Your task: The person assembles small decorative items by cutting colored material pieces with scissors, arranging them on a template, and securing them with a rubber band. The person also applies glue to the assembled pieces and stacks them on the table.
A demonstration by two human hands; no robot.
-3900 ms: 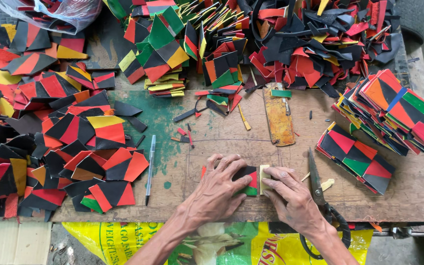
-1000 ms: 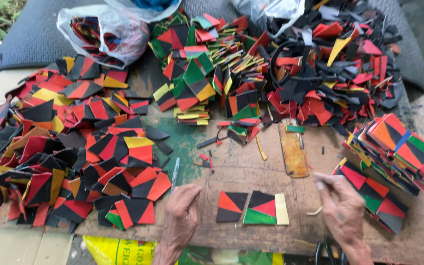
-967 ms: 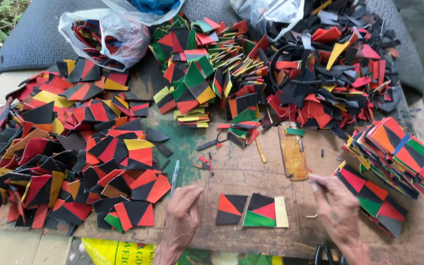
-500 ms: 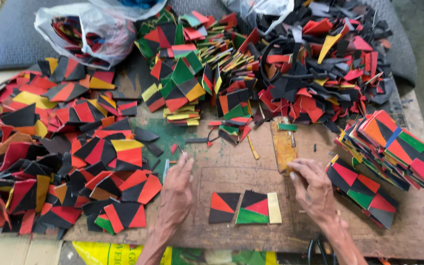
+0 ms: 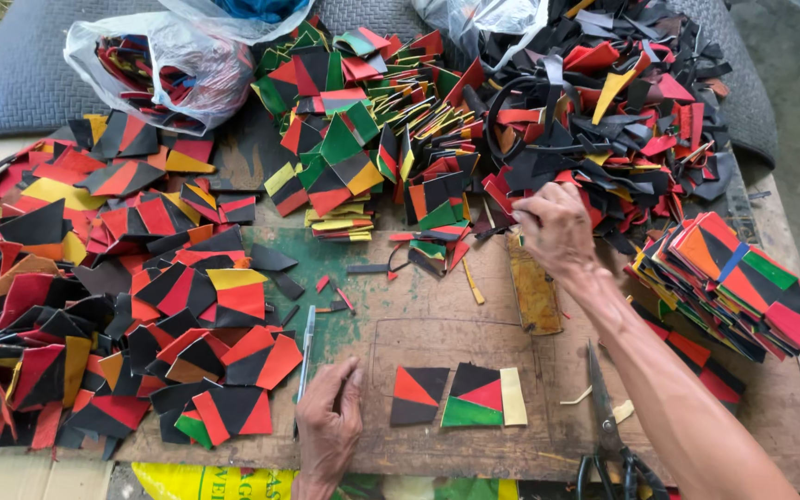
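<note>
You are resting your left hand (image 5: 328,421) flat on the wooden surface (image 5: 437,324), fingers loosely spread and gripping nothing, just left of the two patchwork squares (image 5: 456,396) that are lying side by side near the front edge; a pen (image 5: 306,350) is lying just beside your fingertips. That hand seems to be steadying you while the other reaches away. You are stretching your right hand (image 5: 553,227) to the far side of the surface, its grip curled shut at the near edge of the black and red scrap pile (image 5: 604,120); whether it is pinching a strip or only touching one, I cannot tell. The squares are sitting in the only bare patch, probably kept open for assembling. You are hemmed in: the loose pile of sewn squares (image 5: 113,306) is crowding the left, the stacked finished squares (image 5: 743,287) the right, more stacks (image 5: 354,148) the back. Scissors (image 5: 608,435) are lying under your right forearm, near the front edge, so open room is running only across the middle and forward
</note>
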